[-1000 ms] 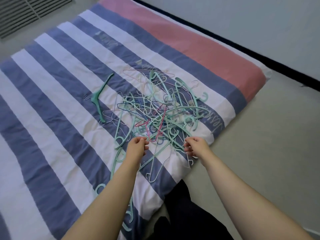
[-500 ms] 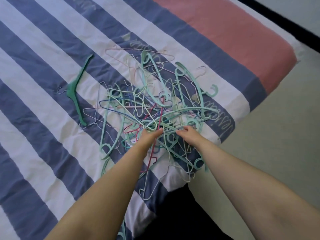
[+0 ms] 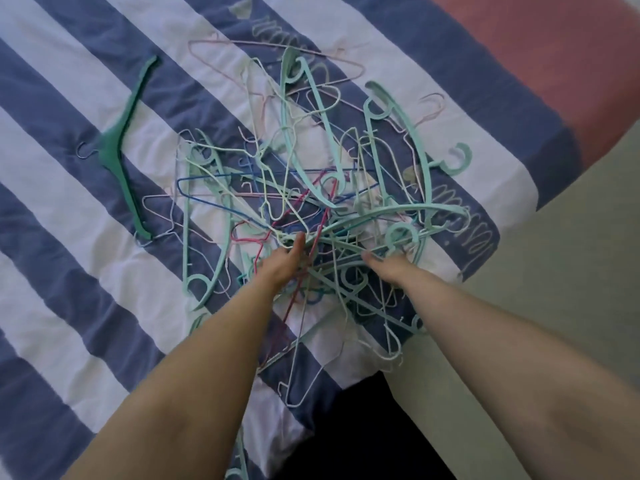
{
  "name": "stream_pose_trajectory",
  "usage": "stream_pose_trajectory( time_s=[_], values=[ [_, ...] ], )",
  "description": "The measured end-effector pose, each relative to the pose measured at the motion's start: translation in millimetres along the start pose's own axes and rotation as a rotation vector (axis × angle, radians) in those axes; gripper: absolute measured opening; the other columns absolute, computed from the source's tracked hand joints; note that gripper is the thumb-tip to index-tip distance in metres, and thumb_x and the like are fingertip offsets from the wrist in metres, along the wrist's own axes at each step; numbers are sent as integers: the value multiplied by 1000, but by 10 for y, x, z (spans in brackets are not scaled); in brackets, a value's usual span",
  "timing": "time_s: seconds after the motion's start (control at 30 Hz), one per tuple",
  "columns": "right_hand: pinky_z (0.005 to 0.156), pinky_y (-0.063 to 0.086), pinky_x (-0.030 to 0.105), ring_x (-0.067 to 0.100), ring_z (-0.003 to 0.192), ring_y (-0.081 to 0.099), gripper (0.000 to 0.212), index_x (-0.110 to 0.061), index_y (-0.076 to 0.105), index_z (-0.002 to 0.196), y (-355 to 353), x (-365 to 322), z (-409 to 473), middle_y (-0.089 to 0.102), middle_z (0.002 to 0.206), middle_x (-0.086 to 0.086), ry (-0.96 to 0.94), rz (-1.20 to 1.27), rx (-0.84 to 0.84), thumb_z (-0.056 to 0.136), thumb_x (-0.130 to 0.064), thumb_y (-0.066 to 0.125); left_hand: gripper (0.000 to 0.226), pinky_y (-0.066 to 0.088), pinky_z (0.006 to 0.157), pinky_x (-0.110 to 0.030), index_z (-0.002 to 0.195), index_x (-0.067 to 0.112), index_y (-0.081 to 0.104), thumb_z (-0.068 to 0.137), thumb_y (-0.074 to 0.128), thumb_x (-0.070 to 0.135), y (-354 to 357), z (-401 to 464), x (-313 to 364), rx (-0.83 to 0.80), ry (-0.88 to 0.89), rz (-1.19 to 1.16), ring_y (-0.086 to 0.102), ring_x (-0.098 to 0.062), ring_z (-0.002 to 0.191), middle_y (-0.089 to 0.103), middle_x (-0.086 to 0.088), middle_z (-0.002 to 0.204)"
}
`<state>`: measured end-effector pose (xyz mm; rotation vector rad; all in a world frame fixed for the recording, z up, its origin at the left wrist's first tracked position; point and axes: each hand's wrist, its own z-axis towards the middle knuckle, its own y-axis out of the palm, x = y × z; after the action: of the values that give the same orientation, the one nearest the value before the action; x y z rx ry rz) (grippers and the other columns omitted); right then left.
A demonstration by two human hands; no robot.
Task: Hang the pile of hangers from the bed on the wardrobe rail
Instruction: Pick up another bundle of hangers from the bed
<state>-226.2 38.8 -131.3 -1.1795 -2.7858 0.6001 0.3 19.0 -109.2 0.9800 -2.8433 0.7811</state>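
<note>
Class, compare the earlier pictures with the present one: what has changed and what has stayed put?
Both hands moved forward from the pile's near edge into the tangle of hangers; the left hand and right hand now reach among them. The dark green hanger stays apart on the striped bedcover.

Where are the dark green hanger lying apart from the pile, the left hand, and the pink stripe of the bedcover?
dark green hanger [image 3: 119, 147]: head view, on its thick neck.
left hand [image 3: 282, 266]: head view, back of the hand.
pink stripe [image 3: 554, 57]: head view, bare cloth at upper right.

One tangled pile of hangers [image 3: 311, 188], too many to count; one dark green hanger [image 3: 119, 147] apart; two hands; one striped bed cover [image 3: 69, 237]
</note>
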Motion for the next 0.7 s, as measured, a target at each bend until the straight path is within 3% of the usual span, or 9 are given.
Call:
stream_pose_trajectory(
  time_s=[0.13,0.23,0.37,0.43,0.5,0.57,0.6,0.67,0.7],
  values=[
    [109,34,45,36,134,37,124,-11,-1,151,112,146,78,30,152,13,-29,133,89,65,-79,60,129,36,109,-42,133,19,57,47,16,106,-55,74,-39,-107,28,-50,52,-33,122,57,-13,135],
    [105,39,41,33,128,44,112,-13,12,144,145,251,99,36,146,10,-52,452,142,66,-61,76,95,34,103,-31,135,14,55,80,25,85,-111,-81,49,-177,34,-55,52,-31,121,55,-15,136],
    [93,39,31,26,115,49,90,-3,25,130,200,260,-7,43,117,4,-37,590,196,71,-43,80,90,29,112,-36,145,13,43,87,16,77,-158,-249,-3,-216,32,-108,41,-30,134,41,-15,149],
    [97,42,30,24,112,53,88,2,39,129,164,193,-86,48,119,1,-17,626,131,70,-49,79,87,30,107,-34,150,22,34,85,14,78,-243,-402,-38,-279,54,-273,40,-23,131,38,-3,150],
    [94,50,39,28,103,61,99,0,55,122,114,112,-179,61,119,8,-2,673,21,54,-68,78,92,31,106,-35,145,25,41,77,29,86,-359,-564,-123,-349,79,-368,43,-19,127,44,3,139],
    [80,55,42,30,88,64,99,-3,61,113,77,28,-241,67,102,11,-6,704,-71,45,-74,78,70,42,99,-31,121,18,62,77,59,72,-467,-699,-231,-404,126,-362,57,-20,112,62,0,119],
    [70,55,39,28,78,62,88,-5,62,106,55,-39,-301,65,90,10,-19,729,-109,49,-70,78,48,49,85,-24,107,16,65,81,68,56,-522,-787,-269,-406,160,-340,64,-14,94,68,-1,102],
    [60,51,32,24,71,58,63,-9,65,101,-19,-214,-499,60,85,7,-45,772,-212,68,-62,73,15,46,55,-16,90,14,62,89,69,26,-605,-933,-326,-325,188,-371,59,-3,58,63,1,74],
    [59,50,30,22,70,56,55,-11,67,96,-51,-284,-578,60,84,6,-70,790,-267,73,-61,68,10,43,49,-19,86,13,61,90,67,20,-630,-974,-371,-280,170,-429,55,-2,49,60,3,67]
  ],
)
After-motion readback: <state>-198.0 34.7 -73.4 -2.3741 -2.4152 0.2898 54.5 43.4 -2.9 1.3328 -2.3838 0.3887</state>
